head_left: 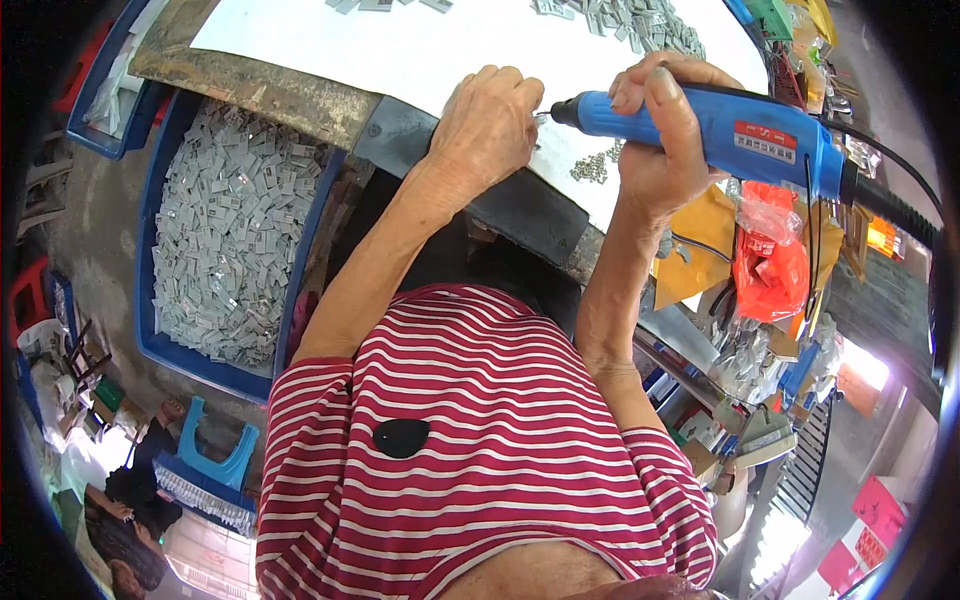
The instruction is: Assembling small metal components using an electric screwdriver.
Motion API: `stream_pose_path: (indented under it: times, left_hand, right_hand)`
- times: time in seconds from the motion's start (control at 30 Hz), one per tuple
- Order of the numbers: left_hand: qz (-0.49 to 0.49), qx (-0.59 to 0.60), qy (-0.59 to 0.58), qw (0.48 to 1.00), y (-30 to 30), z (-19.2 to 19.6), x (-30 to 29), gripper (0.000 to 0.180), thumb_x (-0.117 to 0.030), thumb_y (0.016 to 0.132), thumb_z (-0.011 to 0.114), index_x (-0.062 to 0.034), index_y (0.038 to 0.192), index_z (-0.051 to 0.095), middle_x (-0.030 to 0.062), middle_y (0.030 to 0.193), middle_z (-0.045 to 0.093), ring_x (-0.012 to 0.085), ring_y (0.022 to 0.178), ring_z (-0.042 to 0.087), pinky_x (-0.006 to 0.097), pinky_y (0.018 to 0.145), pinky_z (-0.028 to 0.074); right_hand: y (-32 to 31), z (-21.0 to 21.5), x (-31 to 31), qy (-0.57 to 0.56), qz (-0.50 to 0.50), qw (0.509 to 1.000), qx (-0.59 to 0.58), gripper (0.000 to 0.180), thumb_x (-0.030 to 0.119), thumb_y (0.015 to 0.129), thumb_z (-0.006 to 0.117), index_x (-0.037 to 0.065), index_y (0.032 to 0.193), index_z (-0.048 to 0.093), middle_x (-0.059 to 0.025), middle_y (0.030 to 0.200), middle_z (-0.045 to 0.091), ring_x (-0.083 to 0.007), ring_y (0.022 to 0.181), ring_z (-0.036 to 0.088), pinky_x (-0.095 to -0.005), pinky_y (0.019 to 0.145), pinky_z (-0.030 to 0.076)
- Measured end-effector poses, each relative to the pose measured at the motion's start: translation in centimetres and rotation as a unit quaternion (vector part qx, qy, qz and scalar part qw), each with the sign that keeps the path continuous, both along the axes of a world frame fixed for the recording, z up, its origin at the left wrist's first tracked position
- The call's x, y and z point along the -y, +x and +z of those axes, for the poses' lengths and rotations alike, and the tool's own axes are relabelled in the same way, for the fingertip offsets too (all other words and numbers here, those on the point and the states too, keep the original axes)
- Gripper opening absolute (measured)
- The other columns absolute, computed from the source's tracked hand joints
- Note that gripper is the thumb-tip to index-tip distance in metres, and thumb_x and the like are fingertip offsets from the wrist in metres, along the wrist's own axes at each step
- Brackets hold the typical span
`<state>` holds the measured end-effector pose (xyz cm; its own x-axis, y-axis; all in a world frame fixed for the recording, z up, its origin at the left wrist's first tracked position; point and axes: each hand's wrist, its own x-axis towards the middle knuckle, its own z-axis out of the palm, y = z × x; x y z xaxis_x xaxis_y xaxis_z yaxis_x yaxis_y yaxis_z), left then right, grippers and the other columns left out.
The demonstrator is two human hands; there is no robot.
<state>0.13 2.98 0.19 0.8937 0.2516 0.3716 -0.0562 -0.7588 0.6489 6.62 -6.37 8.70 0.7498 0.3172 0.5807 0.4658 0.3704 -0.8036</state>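
My right hand (662, 140) grips a blue electric screwdriver (745, 135), held level with its tip pointing left. A black cable runs from its back end to the right. My left hand (490, 125) is curled with the fingertips at the driver's tip, pinching something small that the fingers hide. Both hands rest over the near edge of a white worktable (430, 50). A small heap of screws (592, 167) lies on the table just under the tool.
Small grey metal parts (640, 25) lie scattered on the far side of the table. A blue crate (160, 345) full of grey parts sits to the left below the table. Orange bags (770, 265), packets and clutter crowd the right. A blue stool (215, 460) stands lower left.
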Motion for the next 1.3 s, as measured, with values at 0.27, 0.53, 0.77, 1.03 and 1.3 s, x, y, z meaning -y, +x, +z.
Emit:
stream_pose_path:
  times: [0.27, 0.53, 0.77, 1.03, 1.3]
  left_hand:
    - [-0.004, -0.007, -0.017, 1.0, 0.1, -0.1, 0.0, 0.016, -0.001, 0.066, 0.066, -0.0014, 0.075, 0.053, 0.011, 0.073, 0.052, 0.0264, 0.072, 0.052, 0.036, 0.067, 0.043]
    - [0.008, -0.004, -0.024, 1.0, 0.2, -0.2, 0.1, 0.016, -0.001, 0.064, 0.066, -0.0016, 0.072, 0.052, 0.011, 0.069, 0.052, 0.027, 0.069, 0.053, 0.037, 0.064, 0.043]
    - [0.011, 0.002, -0.033, 0.999, 0.4, 0.0, 0.1, 0.015, -0.001, 0.064, 0.064, -0.0017, 0.071, 0.051, 0.0111, 0.067, 0.052, 0.0278, 0.068, 0.053, 0.038, 0.062, 0.043]
    - [0.006, 0.007, -0.043, 0.999, 0.2, -0.3, -0.1, 0.013, -0.001, 0.065, 0.062, -0.002, 0.071, 0.051, 0.0111, 0.067, 0.052, 0.0275, 0.067, 0.052, 0.037, 0.062, 0.043]
    - [-0.004, 0.05, -0.029, 0.998, 0.3, -0.3, 0.0, 0.014, -0.001, 0.065, 0.063, -0.0025, 0.073, 0.052, 0.0114, 0.069, 0.052, 0.0287, 0.069, 0.052, 0.038, 0.064, 0.043]
  right_hand:
    - [-0.1, -0.2, 0.2, -0.006, 0.007, 1.0, 0.019, 0.015, -0.002, 0.071, 0.053, -0.007, 0.084, 0.051, -0.0169, 0.065, 0.055, -0.0172, 0.048, 0.051, -0.0323, 0.051, 0.046]
    - [0.0, 0.4, -0.3, -0.053, 0.011, 0.998, -0.009, 0.012, -0.002, 0.07, 0.054, -0.005, 0.081, 0.05, -0.0162, 0.064, 0.054, -0.0167, 0.046, 0.05, -0.0317, 0.049, 0.045]
    - [0.1, 0.1, -0.5, -0.075, 0.008, 0.997, 0.033, 0.013, -0.004, 0.07, 0.052, -0.006, 0.082, 0.048, -0.0158, 0.063, 0.053, -0.0157, 0.046, 0.048, -0.0304, 0.047, 0.044]
    - [-0.1, 0.0, -0.9, -0.077, 0.01, 0.997, -0.006, 0.01, -0.004, 0.069, 0.054, -0.007, 0.078, 0.051, -0.0149, 0.061, 0.053, -0.0166, 0.045, 0.049, -0.0282, 0.047, 0.044]
    - [0.6, -0.1, 0.3, -0.043, 0.112, 0.992, 0.037, 0.021, -0.003, 0.071, 0.055, -0.004, 0.09, 0.048, -0.0179, 0.073, 0.055, -0.0184, 0.051, 0.051, -0.0315, 0.052, 0.045]
